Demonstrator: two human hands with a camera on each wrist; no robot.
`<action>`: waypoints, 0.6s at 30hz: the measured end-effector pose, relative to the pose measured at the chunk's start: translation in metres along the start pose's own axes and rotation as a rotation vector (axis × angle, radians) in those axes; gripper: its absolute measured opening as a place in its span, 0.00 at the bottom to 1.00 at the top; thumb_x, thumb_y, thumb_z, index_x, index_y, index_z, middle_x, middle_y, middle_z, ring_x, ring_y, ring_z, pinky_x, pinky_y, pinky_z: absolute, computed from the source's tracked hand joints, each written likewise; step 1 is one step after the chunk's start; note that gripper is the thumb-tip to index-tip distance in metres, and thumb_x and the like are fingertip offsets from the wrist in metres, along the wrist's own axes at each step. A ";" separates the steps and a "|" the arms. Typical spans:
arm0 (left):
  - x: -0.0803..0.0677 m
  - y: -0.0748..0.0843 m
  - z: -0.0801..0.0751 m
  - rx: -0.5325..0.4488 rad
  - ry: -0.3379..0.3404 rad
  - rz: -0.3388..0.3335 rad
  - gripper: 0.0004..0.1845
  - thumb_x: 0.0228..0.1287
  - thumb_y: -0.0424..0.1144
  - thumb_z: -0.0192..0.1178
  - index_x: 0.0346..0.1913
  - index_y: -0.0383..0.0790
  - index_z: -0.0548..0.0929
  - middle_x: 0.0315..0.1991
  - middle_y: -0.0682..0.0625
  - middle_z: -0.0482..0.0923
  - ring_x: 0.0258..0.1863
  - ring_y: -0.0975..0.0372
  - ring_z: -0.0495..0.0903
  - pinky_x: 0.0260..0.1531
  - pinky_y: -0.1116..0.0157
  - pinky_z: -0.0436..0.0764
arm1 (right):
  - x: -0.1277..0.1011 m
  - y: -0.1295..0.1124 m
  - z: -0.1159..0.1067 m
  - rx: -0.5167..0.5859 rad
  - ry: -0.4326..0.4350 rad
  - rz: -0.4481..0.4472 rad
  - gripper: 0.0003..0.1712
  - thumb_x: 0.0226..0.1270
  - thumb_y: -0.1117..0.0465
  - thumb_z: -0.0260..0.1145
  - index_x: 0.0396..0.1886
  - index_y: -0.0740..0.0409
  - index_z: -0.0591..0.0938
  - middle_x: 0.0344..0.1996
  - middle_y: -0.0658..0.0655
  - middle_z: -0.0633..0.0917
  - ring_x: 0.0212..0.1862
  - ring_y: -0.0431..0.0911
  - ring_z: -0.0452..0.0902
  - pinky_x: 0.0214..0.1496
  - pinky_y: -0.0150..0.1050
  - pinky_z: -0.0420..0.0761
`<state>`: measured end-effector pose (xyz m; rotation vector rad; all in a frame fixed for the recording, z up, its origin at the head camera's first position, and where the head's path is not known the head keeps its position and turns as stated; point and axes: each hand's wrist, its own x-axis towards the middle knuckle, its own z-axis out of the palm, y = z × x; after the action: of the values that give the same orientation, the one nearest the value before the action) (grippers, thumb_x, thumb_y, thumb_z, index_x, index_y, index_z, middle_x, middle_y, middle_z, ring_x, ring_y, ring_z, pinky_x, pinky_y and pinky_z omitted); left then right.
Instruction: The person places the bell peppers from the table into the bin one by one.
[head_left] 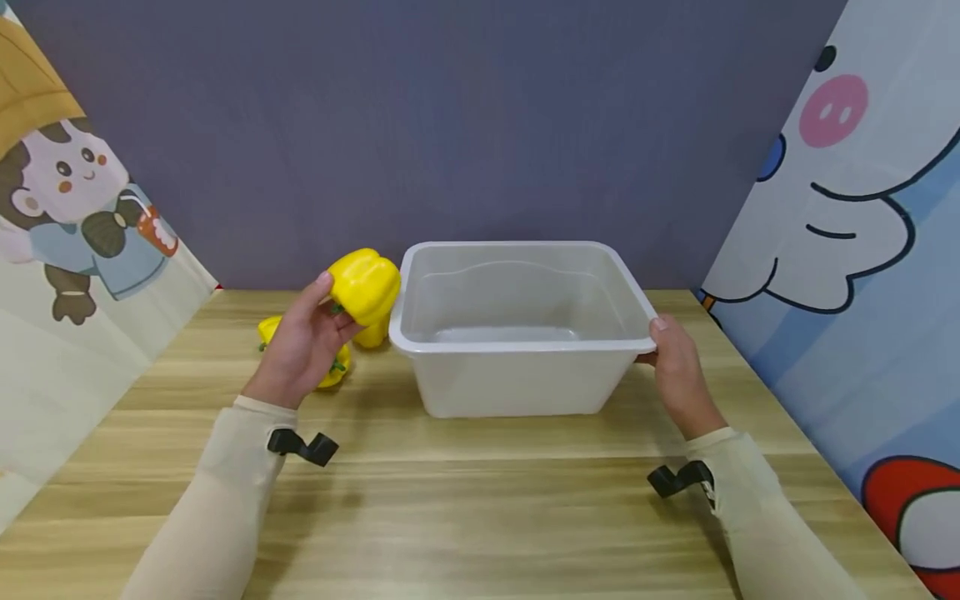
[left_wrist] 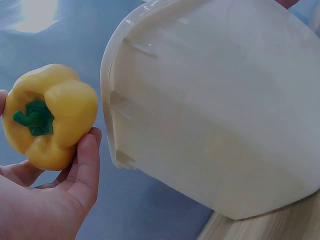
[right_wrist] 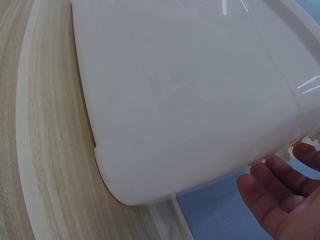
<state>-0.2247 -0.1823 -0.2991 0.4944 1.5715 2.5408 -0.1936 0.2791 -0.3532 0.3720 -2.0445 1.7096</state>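
Item: yellow pepper (head_left: 365, 286), held. Position: left of centre in the head view, lifted off the table (head_left: 480, 500), just beside the left rim of the tub (head_left: 517, 343) and about level with that rim. Held by the left hand (head_left: 303, 346), fingers and thumb curled round its lower side. In the left wrist view the pepper (left_wrist: 50, 115) sits at the left of the frame with its green stem (left_wrist: 32, 117) facing the camera, so stem end toward the person; the fingers (left_wrist: 85, 165) cup it from below. The tub wall (left_wrist: 215, 110) fills the right of that frame, a narrow gap between the two.

Item: tub, white translucent plastic, rectangular, upright at the centre of the table, open side up, nothing seen inside. Long axis runs left to right across the frame.

Item: right hand (head_left: 678, 371), at the tub's right near corner, thumb on top of the rim, fingers under the lip; the right wrist view shows the fingers (right_wrist: 280, 195) loosely bent beneath the tub's side (right_wrist: 185, 100).

Key relation: the tub's opening lies to the right of the pepper and slightly below it; the left hand is the nearer one.

Other: two more yellow peppers (head_left: 341, 346) on the table, partly hidden behind the left hand.
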 end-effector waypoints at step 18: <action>0.004 -0.003 0.017 -0.014 -0.032 0.060 0.25 0.79 0.53 0.48 0.69 0.43 0.70 0.62 0.46 0.74 0.51 0.57 0.81 0.54 0.63 0.79 | 0.001 0.001 0.001 0.004 0.000 -0.001 0.25 0.83 0.56 0.44 0.48 0.79 0.70 0.38 0.52 0.78 0.38 0.38 0.77 0.40 0.28 0.80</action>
<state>-0.2235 -0.1657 -0.2939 0.5871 1.5496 2.5722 -0.1953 0.2786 -0.3531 0.3744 -2.0409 1.7133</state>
